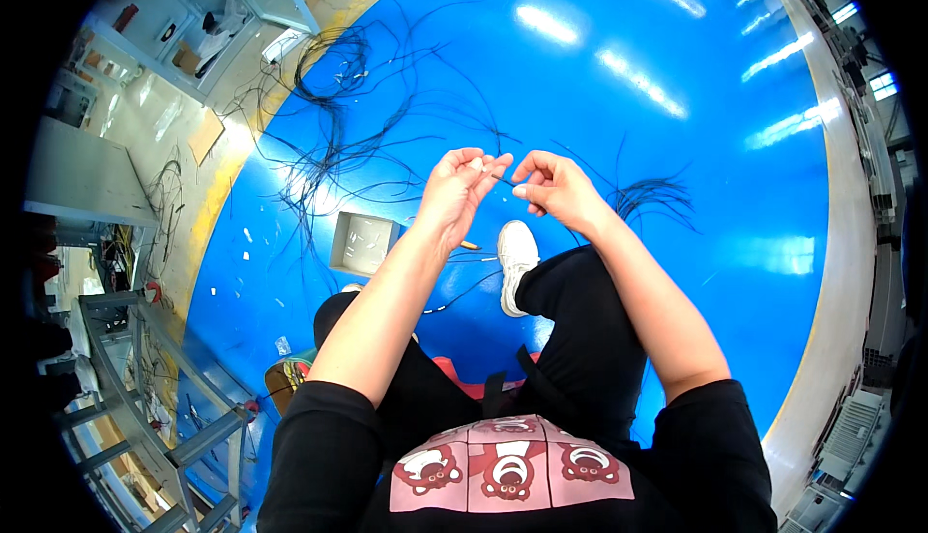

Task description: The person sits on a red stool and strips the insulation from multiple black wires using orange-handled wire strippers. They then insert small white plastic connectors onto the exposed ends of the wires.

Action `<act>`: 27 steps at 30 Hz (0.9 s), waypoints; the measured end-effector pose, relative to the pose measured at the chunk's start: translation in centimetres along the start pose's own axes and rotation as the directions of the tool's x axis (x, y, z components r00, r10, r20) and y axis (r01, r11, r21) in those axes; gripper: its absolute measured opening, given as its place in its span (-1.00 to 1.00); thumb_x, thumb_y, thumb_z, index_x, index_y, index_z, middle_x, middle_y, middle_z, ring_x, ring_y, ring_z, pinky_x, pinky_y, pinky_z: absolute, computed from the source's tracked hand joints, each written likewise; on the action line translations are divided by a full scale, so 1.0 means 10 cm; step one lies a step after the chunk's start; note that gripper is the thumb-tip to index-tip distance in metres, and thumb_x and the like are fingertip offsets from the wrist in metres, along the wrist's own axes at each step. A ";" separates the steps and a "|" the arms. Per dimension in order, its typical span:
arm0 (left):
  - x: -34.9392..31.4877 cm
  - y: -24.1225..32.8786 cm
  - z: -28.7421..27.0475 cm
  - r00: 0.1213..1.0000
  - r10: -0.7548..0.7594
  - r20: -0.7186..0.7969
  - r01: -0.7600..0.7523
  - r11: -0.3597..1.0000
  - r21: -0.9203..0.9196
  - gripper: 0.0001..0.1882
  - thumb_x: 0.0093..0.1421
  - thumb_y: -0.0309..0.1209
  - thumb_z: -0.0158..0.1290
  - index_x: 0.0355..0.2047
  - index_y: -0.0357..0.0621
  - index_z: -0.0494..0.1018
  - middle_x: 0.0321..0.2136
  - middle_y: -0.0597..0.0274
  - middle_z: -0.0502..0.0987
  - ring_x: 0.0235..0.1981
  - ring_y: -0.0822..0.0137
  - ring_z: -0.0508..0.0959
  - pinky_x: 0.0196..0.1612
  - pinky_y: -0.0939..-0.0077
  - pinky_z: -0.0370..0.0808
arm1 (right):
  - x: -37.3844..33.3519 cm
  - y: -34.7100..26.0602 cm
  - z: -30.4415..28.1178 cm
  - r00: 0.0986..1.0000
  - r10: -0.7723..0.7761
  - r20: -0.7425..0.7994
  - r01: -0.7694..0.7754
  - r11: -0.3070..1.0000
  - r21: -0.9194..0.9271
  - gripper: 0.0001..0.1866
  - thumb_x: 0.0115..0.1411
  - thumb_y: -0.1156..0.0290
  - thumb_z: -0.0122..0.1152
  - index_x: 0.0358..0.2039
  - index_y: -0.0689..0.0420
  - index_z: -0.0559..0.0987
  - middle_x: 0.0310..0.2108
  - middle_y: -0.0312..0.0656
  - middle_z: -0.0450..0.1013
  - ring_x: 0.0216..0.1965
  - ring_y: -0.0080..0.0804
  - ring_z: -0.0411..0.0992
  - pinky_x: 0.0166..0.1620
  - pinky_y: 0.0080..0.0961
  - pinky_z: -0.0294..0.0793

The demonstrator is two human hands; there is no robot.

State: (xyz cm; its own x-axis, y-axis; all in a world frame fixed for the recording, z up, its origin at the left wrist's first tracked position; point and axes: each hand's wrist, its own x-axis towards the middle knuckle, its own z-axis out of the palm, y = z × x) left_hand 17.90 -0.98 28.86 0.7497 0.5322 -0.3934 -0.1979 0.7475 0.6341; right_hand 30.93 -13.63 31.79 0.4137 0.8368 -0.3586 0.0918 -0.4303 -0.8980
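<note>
- Nearest the camera is a black shirt (319, 446) with a pink printed panel (507, 465) across its front.
- Black trousers (590, 316) cover bent, parted knees; one white shoe (518, 258) shows plainly on the blue floor (735, 204).
- Beyond the knees, the two bare hands are raised close together, fingertips just apart.
- The left hand (456, 190) holds a small white piece (476, 163) between thumb and fingertips.
- The right hand (563, 193) has thumb and forefinger drawn narrow on a thin dark wire (502, 179), which spans the gap between the hands; its exact grip is too small to tell.
- An open grey box (341, 241) sits on the floor near the left forearm, with small pale pieces inside.
- A wide tangle of black cables (332, 108) spreads ahead on the left; a smaller bundle (652, 197) lies right of the right hand.
</note>
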 end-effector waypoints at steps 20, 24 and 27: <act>0.18 -0.11 0.07 0.994 0.047 -0.099 -0.033 0.989 0.142 -0.81 0.22 -0.41 0.11 -0.20 -0.16 0.37 -0.19 0.06 0.57 -0.28 0.40 0.61 -0.30 0.65 0.58 | 0.05 0.04 -0.14 0.982 -0.106 -0.159 0.100 0.994 -0.045 -0.88 0.09 0.46 0.27 -0.33 0.15 0.59 -0.64 -0.35 0.37 -0.55 -0.62 0.37 -0.45 -0.58 0.40; 0.19 -0.12 0.06 0.994 0.072 -0.082 -0.060 0.987 0.147 -0.80 0.22 -0.43 0.12 -0.21 -0.16 0.36 -0.21 0.04 0.57 -0.29 0.41 0.61 -0.31 0.66 0.58 | 0.04 -0.02 -0.13 0.983 -0.100 -0.152 0.089 0.993 -0.074 -0.88 0.10 0.47 0.26 -0.31 0.14 0.60 -0.63 -0.34 0.36 -0.54 -0.62 0.37 -0.44 -0.57 0.39; 0.18 -0.12 0.07 0.992 0.090 -0.092 -0.074 0.984 0.164 -0.80 0.21 -0.43 0.13 -0.22 -0.16 0.36 -0.22 0.04 0.58 -0.30 0.42 0.61 -0.32 0.66 0.58 | 0.04 -0.02 -0.12 0.984 -0.096 -0.153 0.084 0.993 -0.083 -0.88 0.10 0.47 0.26 -0.31 0.14 0.60 -0.63 -0.33 0.36 -0.54 -0.61 0.37 -0.43 -0.57 0.39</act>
State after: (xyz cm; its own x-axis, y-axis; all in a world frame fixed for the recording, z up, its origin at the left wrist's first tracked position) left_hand 19.94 -1.23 27.86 0.6678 0.6315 -0.3940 -0.1470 0.6308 0.7619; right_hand 32.16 -13.62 32.12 0.5362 0.8129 -0.2274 0.2015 -0.3848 -0.9007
